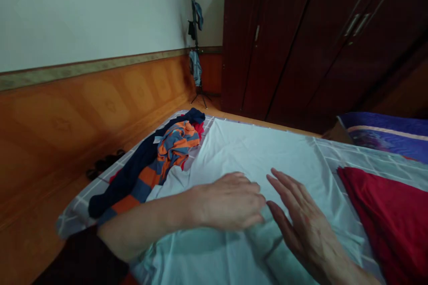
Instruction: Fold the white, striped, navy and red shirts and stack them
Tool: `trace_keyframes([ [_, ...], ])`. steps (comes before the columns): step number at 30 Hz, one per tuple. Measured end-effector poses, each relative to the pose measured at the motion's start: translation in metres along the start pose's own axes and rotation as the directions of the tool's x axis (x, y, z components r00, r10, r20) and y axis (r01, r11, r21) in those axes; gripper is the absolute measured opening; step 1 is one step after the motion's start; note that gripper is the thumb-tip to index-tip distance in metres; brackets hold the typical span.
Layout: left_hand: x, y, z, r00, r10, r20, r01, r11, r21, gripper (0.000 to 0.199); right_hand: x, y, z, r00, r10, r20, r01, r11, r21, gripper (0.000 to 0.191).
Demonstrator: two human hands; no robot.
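Observation:
A large white cloth [257, 151] lies spread over the bed, mostly flat, with small wrinkles and a bunched left edge. Its near part is partly covered by my arms, and I cannot make out whether it is a garment or a sheet. My left hand [230, 200] hovers over the middle of it, palm down, fingers loosely bent and slightly blurred, with nothing visible in them. Just to its right, my right hand [304, 222] is held above the cloth with fingers stretched out and thumb apart, holding nothing. The two hands are close but not touching.
Left of the cloth lie an orange-and-grey striped garment [177, 142] and a dark blue garment [140, 164]. Folded red cloth [397, 213] rests at the right on the checked bed cover [347, 156]. Beyond stand a coat rack [195, 31] and a dark wardrobe [284, 40].

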State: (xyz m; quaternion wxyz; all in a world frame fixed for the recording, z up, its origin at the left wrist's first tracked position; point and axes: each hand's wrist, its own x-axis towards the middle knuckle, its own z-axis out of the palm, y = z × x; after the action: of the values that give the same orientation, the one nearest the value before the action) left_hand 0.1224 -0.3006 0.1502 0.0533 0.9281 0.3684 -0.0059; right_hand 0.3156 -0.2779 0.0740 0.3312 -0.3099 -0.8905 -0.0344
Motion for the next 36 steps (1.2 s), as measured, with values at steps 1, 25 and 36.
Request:
trace_keyframes([
  [1,-0.020,-0.010,-0.009,0.994,-0.099,-0.039,0.098,0.995,-0.023,0.023,0.003,-0.008,0.007,0.999,-0.043,0.028,0.042,0.999,0.031,0.049],
  [25,-0.183,-0.048,0.103,0.070,-0.948,-0.312,0.669,0.276,-0.690,0.017,0.019,-0.086,0.080,0.654,-0.504,0.564,0.153,0.818,0.554,0.065],
  [36,-0.241,-0.048,0.121,-0.152,-0.963,-0.221,0.579,0.094,-0.810,0.011,0.019,-0.086,0.086,0.651,-0.532,0.541,0.230,0.817,0.528,0.062],
])
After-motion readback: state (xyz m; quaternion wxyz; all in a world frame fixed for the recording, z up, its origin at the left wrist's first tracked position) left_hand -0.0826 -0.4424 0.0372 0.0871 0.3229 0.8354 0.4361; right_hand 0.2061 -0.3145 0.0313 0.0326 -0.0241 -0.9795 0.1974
